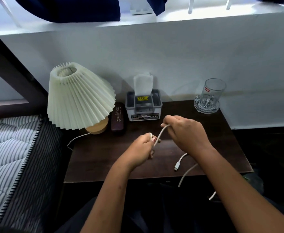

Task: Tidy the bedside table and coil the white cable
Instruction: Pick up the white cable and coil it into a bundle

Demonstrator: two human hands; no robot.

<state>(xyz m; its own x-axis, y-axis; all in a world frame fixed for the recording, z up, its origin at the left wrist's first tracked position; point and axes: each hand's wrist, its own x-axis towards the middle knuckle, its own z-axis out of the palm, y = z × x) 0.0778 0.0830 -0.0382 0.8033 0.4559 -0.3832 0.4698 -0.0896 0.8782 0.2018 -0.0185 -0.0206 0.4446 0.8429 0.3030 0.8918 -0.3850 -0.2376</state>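
The white cable point(162, 134) is held stretched between two hands above the bedside table point(104, 158). It is gripped by the curled fingers of the left hand point(142, 148), with a small turn showing above the fist, and pinched by the bent fingers of the right hand point(186, 132) a little beyond and to the right. How many turns are gathered inside the left fist cannot be told. The rest of the cable is loose. Its plug point(176, 167) lies on the table nearer than the right fingers, and a further length hangs over the front edge below the right wrist. If the slack is drawn in sharply, the plug could be whipped across the wood or dragged off the edge. If the left grip is relaxed while a new turn is laid, the gathered turns are likely to spring open. A wide sweep of the right hand could knock the glass point(210, 96), well beyond and to the right of its fingers. The tissue box point(143, 107), just beyond both sets of fingers, could be nudged too. The lamp cord point(75, 139), left of the left fingers, is also white and could be caught up by mistake.
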